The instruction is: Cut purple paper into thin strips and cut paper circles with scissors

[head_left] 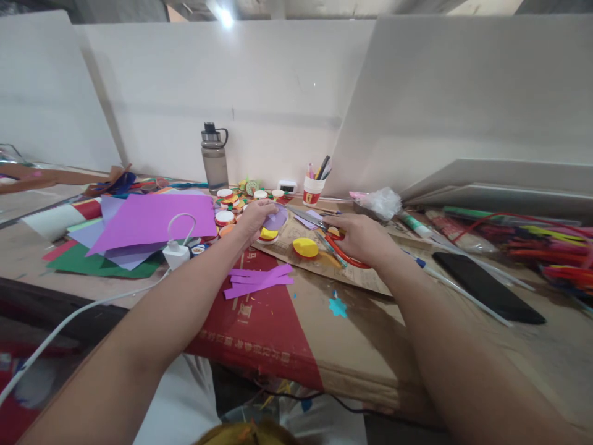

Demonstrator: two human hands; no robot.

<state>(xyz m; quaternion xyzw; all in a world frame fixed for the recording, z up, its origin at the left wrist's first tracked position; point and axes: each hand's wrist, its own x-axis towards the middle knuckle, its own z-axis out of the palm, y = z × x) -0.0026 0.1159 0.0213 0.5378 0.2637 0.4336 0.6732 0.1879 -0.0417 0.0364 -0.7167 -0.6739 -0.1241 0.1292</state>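
Between the thumb and fingers of my left hand (256, 217) is a round light purple paper piece (277, 219). My right hand (354, 233) is closed on scissors (308, 216) with orange-red handles, and their blades point left toward the purple piece. A yellow disc (305, 248) lies on the cardboard between my hands, and another yellow-topped piece (269, 235) sits just under the purple one. Purple paper strips (258, 280) cross each other nearer to me, left of a blue star-shaped cutout (338, 307).
Coloured paper sheets (157, 224) and a white charger (176, 254) are at left. Behind stand a bottle (214, 162) and a paper cup of pens (313, 189). A black phone (486, 287) and coloured craft sticks (546, 247) lie at right.
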